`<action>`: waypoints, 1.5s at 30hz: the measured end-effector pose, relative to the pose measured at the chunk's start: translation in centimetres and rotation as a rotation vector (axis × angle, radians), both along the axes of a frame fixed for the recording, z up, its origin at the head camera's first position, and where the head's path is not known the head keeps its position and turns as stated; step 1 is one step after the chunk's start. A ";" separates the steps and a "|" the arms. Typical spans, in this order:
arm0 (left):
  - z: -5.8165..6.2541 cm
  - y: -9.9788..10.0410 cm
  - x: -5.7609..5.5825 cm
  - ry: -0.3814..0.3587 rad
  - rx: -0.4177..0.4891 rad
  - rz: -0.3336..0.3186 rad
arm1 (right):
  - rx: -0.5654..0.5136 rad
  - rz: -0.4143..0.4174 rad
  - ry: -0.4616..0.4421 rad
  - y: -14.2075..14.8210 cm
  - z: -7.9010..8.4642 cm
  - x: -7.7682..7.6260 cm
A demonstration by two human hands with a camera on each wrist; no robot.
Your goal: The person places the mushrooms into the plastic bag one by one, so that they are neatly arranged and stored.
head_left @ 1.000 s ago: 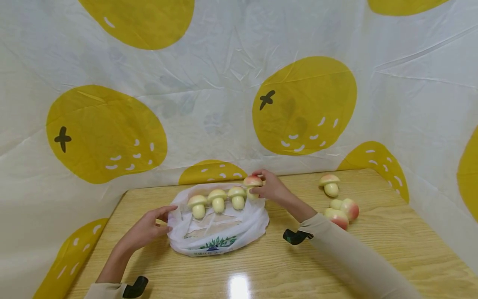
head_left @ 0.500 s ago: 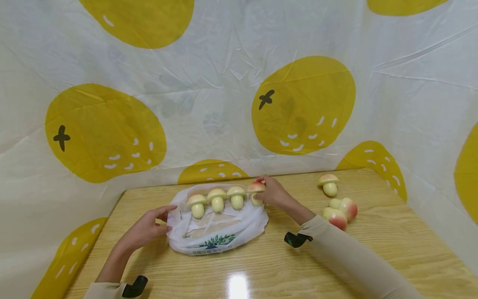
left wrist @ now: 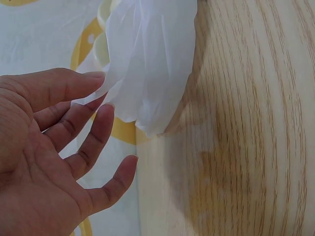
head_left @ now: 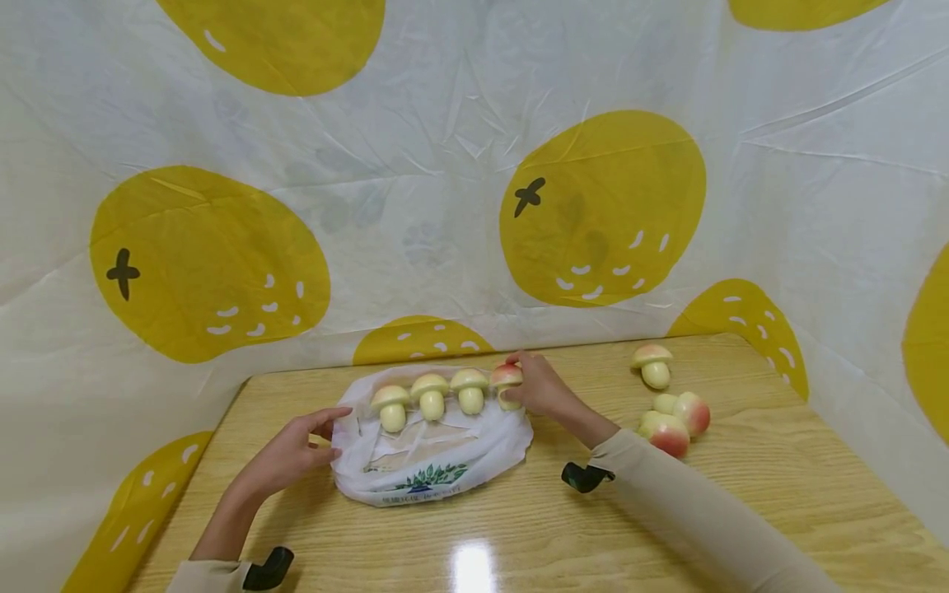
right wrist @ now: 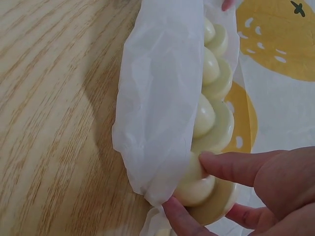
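Observation:
A white plastic bag (head_left: 474, 461) with a green tree print lies open on the wooden table. Three cream toy mushrooms (head_left: 430, 397) with pink-tinged caps stand in a row inside its mouth. At the row's right end, my right hand (head_left: 544, 385) grips another toy mushroom (head_left: 507, 377) with a redder cap. In the right wrist view, the thumb presses its stem (right wrist: 192, 172) while the fingers reach round the cap. My left hand (head_left: 292, 449) pinches the bag's left rim (left wrist: 101, 91) between thumb and fingers, its other fingers spread loosely.
Toward the table's right side, one toy mushroom (head_left: 654, 366) stands behind two toy mushrooms (head_left: 670, 428) lying on their sides. A white cloth (head_left: 430, 247) printed with yellow fruit hangs behind and beside the wooden table (head_left: 371, 552).
My right hand has lowered the toy mushroom slightly and shifted it a little right, to the bag's right inner edge. The left hand stays at the bag's rim.

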State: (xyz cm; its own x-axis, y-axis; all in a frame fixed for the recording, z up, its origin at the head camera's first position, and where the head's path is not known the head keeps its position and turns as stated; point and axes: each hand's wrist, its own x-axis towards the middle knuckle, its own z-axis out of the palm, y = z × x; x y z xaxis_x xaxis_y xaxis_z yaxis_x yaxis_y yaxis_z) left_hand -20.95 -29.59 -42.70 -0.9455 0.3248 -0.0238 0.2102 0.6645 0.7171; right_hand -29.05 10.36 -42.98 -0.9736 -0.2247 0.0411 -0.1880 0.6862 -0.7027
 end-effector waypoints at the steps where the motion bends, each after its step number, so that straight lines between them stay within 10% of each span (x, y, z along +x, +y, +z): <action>1: 0.0 0.0 0.0 0.000 0.000 0.000 | 0.013 -0.002 0.003 0.0 0.0 0.0; 45: 0.2 -0.3 -0.2 0.008 0.009 0.001 | 0.001 0.042 -0.101 4.0 2.9 0.7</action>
